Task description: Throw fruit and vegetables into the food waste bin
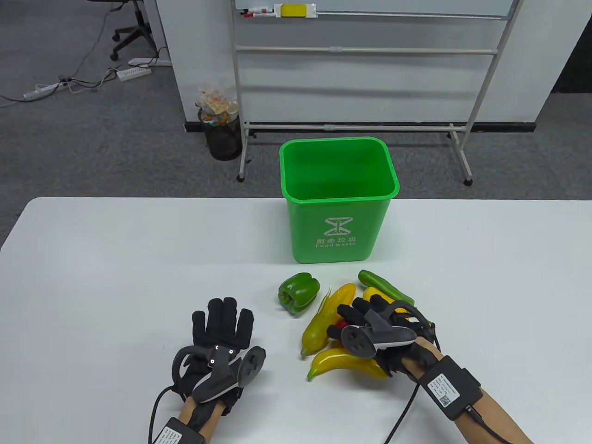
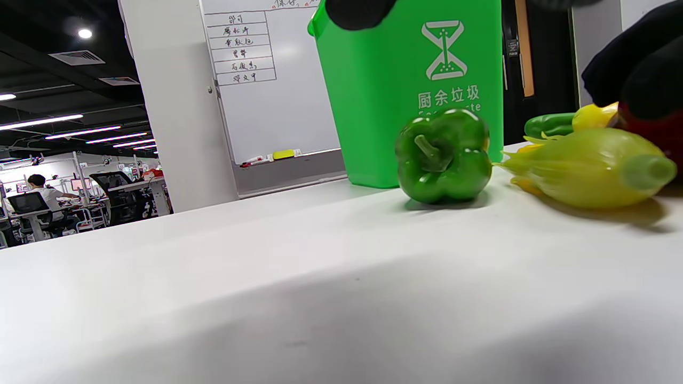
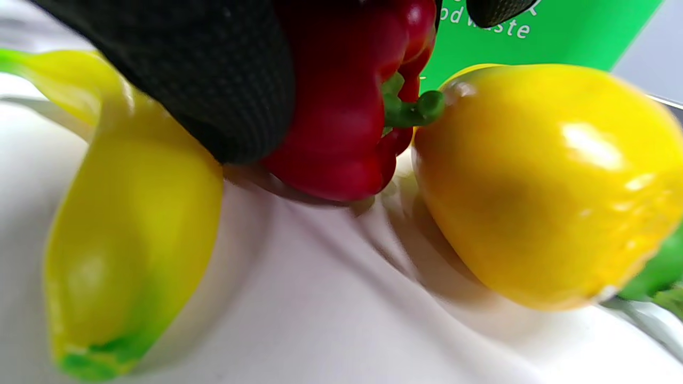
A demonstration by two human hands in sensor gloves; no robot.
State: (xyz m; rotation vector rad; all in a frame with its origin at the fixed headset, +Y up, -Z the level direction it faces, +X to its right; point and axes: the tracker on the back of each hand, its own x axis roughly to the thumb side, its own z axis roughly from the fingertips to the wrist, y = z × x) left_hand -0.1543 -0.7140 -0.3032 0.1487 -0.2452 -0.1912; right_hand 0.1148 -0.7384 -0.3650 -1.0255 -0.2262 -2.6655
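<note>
Red pepper (image 3: 341, 122) mostly hidden in right grip (image 1: 370, 326), closed around it; left grip (image 1: 222, 330) flat, open.

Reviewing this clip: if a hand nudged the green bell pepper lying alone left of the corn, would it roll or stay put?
The green bell pepper lies on its side, stem facing the left wrist camera, so a push would probably rock or roll it unevenly on its lobes. Its glossy skin suggests it could be slippery. It looks rigid, likely holding its shape when gripped.
</note>
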